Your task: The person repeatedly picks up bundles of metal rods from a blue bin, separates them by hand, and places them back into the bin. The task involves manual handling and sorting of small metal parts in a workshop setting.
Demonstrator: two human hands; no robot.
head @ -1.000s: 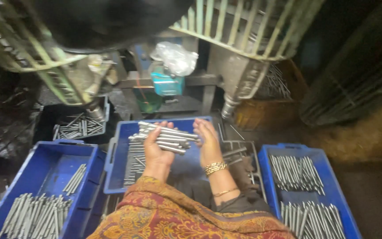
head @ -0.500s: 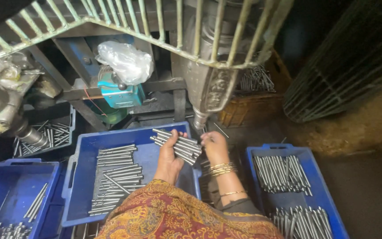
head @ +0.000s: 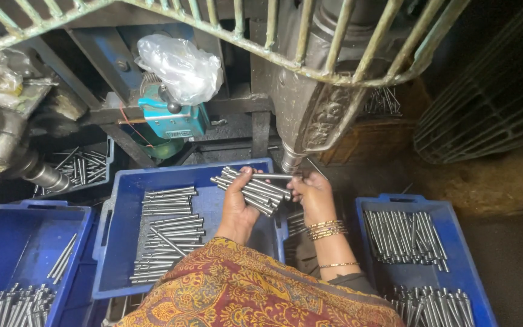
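My left hand (head: 238, 207) grips a bundle of thin metal rods (head: 253, 189) above the right end of the middle blue crate (head: 122, 242). My right hand (head: 313, 192), with bangles on the wrist, pinches one rod at the bundle's right end. That rod lies just below the tip of the grey machine (head: 302, 115). More rods (head: 166, 233) lie in rows inside the middle crate. A patterned orange cloth (head: 255, 290) covers my lap below both hands.
A blue crate (head: 449, 242) of rods sits at the right, another blue crate (head: 25, 236) at the left. A metal guard cage (head: 261, 36) spans the top. A plastic-wrapped teal part (head: 174, 118) stands behind. A dark tray of rods (head: 83, 166) lies at the far left.
The view has swung right and closer to the machine. My hands have lifted the rod bundle from over the crate up to the machine's tip, and my right hand now holds a single rod there.
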